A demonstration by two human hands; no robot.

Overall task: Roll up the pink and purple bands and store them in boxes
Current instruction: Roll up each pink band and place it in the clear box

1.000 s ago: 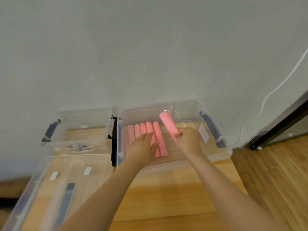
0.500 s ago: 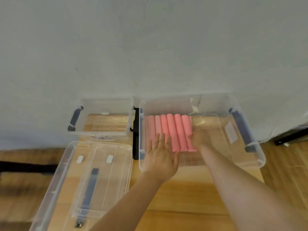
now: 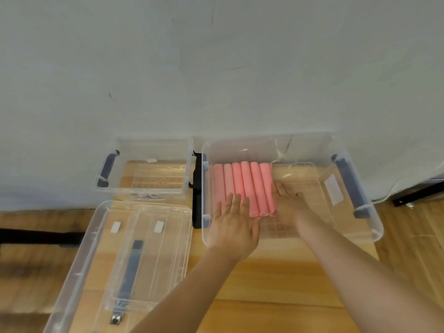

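Pink rolls (image 3: 242, 186) packed in the clear box (image 3: 374, 227).
Left hand (image 3: 231, 227) lies flat on them, fingers straight; right hand (image 3: 288, 200) presses their side, fingers straight.

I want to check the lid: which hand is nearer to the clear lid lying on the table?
Left. The left hand rests on the pink rolls, just right of the lid. The right hand presses the rolls' far side, deeper in the box.
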